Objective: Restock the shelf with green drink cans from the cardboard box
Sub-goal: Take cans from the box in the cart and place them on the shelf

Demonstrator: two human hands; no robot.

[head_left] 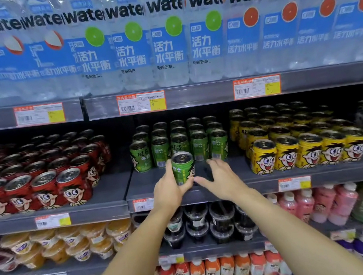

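Note:
A green drink can [183, 168] stands upright on the dark middle shelf [141, 187], just in front of the rows of green cans [177, 142] stocked further back. My left hand [168, 191] grips this front can from its left side, fingers curled round it. My right hand [222, 179] hovers just right of the can with fingers spread and holds nothing. The cardboard box is out of view.
Red cans [42, 180] fill the shelf to the left and yellow cans [302, 143] to the right. Water bottles [166, 34] stand on the shelf above. Fruit cups [58, 245], dark jelly cups [211, 224] and pink bottles [320, 206] sit below.

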